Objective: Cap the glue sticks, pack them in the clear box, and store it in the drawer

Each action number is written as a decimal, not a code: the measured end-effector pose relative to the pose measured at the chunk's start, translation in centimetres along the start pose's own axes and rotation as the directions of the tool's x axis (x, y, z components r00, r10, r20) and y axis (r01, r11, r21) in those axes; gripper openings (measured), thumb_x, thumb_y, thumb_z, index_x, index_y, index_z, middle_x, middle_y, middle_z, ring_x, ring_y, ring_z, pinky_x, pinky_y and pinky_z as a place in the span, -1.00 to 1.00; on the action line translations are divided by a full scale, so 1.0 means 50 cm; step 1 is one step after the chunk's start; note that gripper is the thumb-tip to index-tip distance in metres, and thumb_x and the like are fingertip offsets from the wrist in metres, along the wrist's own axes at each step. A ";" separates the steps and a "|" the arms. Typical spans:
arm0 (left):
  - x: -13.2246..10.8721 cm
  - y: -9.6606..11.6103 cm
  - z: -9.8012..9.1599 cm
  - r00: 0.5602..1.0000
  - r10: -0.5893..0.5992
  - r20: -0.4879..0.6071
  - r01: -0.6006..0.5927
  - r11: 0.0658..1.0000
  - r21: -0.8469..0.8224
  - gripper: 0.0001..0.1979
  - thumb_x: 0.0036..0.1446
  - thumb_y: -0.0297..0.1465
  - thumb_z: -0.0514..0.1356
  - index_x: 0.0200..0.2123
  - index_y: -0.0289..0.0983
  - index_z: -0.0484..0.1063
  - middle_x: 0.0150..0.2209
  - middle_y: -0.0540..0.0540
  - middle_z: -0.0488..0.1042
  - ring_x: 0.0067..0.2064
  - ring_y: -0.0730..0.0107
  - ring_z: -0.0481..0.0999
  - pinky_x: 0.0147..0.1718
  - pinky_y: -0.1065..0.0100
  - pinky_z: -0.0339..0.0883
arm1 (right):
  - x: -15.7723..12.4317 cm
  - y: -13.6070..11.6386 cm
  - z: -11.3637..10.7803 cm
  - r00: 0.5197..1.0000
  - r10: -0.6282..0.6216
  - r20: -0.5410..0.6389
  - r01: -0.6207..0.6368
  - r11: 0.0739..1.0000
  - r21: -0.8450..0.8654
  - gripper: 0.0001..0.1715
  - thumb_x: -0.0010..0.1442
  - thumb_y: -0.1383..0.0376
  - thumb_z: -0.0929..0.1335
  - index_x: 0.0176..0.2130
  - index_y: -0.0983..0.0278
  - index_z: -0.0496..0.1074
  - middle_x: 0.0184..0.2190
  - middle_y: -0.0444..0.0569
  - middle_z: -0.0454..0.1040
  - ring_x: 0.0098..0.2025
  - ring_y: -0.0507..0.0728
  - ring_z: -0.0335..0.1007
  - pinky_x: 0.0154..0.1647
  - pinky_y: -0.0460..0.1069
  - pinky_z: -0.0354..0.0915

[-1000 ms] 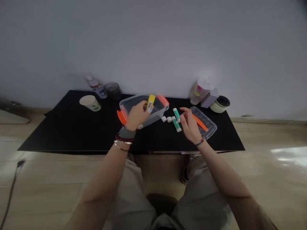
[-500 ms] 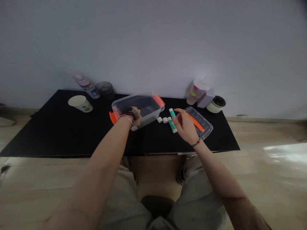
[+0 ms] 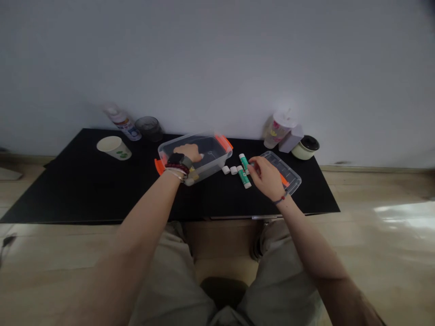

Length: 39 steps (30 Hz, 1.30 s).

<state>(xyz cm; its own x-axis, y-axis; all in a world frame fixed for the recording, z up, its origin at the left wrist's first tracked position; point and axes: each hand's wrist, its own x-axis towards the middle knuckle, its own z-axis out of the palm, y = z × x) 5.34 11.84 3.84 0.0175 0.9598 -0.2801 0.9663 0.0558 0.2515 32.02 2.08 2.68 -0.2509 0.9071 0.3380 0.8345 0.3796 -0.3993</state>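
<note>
A box of clear, smooth plastic, shaped as a rounded rectangle with orange clips at its ends, is being overhung by the left hand. Through its near wall, a yellow shape is being glimpsed below the wrist, too blurred to be identified. To the right of the box, two white caps (short, matte cylinders) are being supported by the black surface. Just beside them, two green tubes, slim and round with white ends, are being laid out at a slant. A flat, ribbed lid of clear plastic is being partly covered by the right hand.

The left hand is being held palm down within the rim, knuckles uppermost, its wrist being circled by a watch and bracelets. Its fingers are being hidden by the back of the hand, so whether anything is being gripped cannot be told. The right hand is being held half curled, thumb and forefinger being pointed at the tubes with a narrow gap between them; whether a tube is being touched cannot be told.
</note>
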 end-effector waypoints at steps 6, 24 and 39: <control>-0.186 0.081 -0.004 0.956 0.169 -0.239 -0.195 0.977 -0.088 -0.67 0.29 -0.13 0.08 -0.09 -0.17 0.52 -0.21 -0.15 0.59 -0.15 0.08 0.55 -0.13 0.18 0.32 | 0.008 0.037 0.046 0.923 0.257 0.286 -0.160 0.933 -0.321 -0.70 0.40 0.15 0.22 -0.03 0.28 0.38 -0.16 0.10 0.56 -0.15 0.25 0.52 -0.27 0.00 0.26; -0.234 0.053 0.199 0.914 0.372 0.161 -0.310 0.898 -0.314 -0.68 0.25 -0.17 0.09 -0.14 -0.20 0.54 -0.17 -0.18 0.61 -0.16 0.08 0.59 -0.23 0.23 0.36 | -0.024 0.027 0.106 0.832 0.362 0.420 -0.232 0.915 -0.329 -0.63 0.31 0.32 0.30 0.07 0.37 0.19 -0.08 0.22 0.53 -0.11 0.26 0.54 -0.20 0.00 0.31; -0.208 0.068 0.219 0.988 0.155 0.021 -0.012 0.210 -0.978 -0.61 0.28 -0.15 0.12 0.04 -0.28 0.31 0.03 -0.25 0.50 0.05 0.15 0.53 -0.02 0.12 0.46 | -0.013 -0.003 0.088 0.942 0.020 0.336 -0.121 0.952 0.280 -0.71 0.44 0.13 0.15 -0.16 0.25 0.32 -0.39 -0.09 0.49 -0.36 0.08 0.45 -0.25 -0.06 0.30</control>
<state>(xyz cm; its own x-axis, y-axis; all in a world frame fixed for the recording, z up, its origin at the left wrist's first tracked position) 11.25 -0.96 -2.53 0.1722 0.9509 -0.2573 -0.0485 0.2691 0.9619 29.88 2.22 -1.23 -0.3839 0.9231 0.0238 0.6874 0.3029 -0.6601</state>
